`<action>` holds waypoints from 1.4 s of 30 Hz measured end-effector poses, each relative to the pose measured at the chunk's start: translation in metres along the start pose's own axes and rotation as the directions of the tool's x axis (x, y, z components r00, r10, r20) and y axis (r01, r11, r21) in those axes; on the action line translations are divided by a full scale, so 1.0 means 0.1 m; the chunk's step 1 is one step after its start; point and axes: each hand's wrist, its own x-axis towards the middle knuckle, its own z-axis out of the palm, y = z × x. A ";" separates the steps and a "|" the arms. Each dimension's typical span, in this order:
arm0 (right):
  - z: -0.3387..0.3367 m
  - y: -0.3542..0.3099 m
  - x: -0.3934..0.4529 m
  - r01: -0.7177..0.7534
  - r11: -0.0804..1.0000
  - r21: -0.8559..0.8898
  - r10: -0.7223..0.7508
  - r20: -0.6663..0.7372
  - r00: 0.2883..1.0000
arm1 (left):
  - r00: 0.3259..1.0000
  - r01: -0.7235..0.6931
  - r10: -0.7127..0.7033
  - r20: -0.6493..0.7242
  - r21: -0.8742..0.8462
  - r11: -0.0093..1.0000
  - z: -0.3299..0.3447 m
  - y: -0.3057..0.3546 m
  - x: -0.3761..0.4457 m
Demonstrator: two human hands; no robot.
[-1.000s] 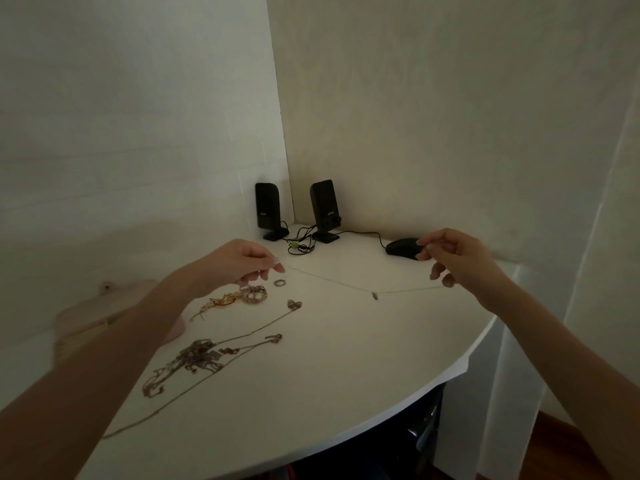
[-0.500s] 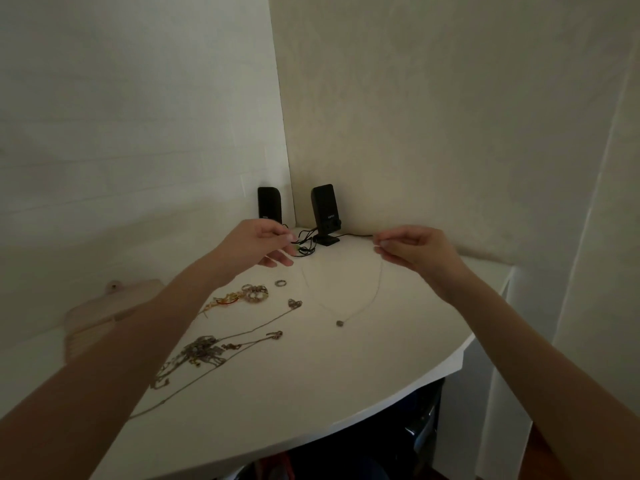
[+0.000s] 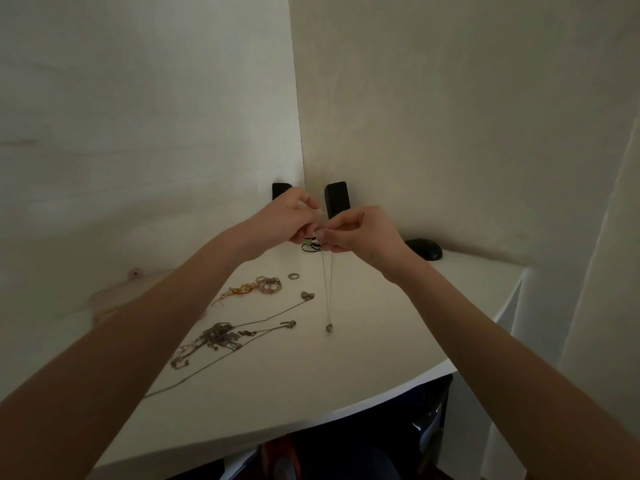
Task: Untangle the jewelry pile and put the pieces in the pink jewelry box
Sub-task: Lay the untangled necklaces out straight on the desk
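Thin necklace (image 3: pixel 327 292) now hangs doubled over the worktop (image 3: pixel 363 341), pendant lowest; a second ago it was stretched wide. Left hand (image 3: pixel 287 220) and right hand (image 3: pixel 356 230) have met, each grip pinching an end. Judged: freed, ready for boxing. Tangled pile (image 3: pixel 214 341) remains near left.

No text, label, brand, number or sign can be read anywhere; the two black speakers (image 3: pixel 336 199) at the back corner of the tabletop (image 3: pixel 311 393) show only plain dark fronts; the dark mouse (image 3: pixel 424 248) near the right edge carries no readable mark; the walls are plain.
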 end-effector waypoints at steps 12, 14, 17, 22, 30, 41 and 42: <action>0.34 -0.10 0.07 -0.033 0.938 0.345 0.066 -0.083 0.994 | 0.942 0.248 -0.080 0.326 -0.515 0.820 -0.12 -0.54 -0.58; 0.32 -0.06 0.09 -0.067 0.897 0.437 0.148 -0.155 0.977 | 0.955 0.234 -0.094 0.281 -0.524 0.819 -0.12 -0.67 -0.67; 0.23 0.06 0.11 -0.133 0.853 0.504 0.264 -0.196 0.944 | 0.961 0.247 -0.164 0.221 -0.430 0.868 -0.14 -0.81 -0.78; 0.24 0.34 0.06 -0.202 0.849 0.488 0.318 -0.168 0.933 | 0.961 0.252 -0.227 0.155 -0.167 0.953 -0.14 -0.99 -0.84; 0.03 0.72 0.08 -0.248 0.828 0.502 0.419 -0.260 0.870 | 0.941 0.322 -0.291 0.174 -0.197 0.926 0.01 -1.21 -0.81; -0.54 1.36 0.08 -0.414 0.910 -0.022 0.352 -0.488 0.799 | 0.977 0.189 -0.199 -0.076 -0.121 0.974 0.56 -1.15 -0.31; -0.59 1.41 0.05 -0.419 0.899 -0.124 0.310 -0.496 0.811 | 0.981 0.169 -0.174 -0.083 -0.063 0.984 0.60 -1.15 -0.25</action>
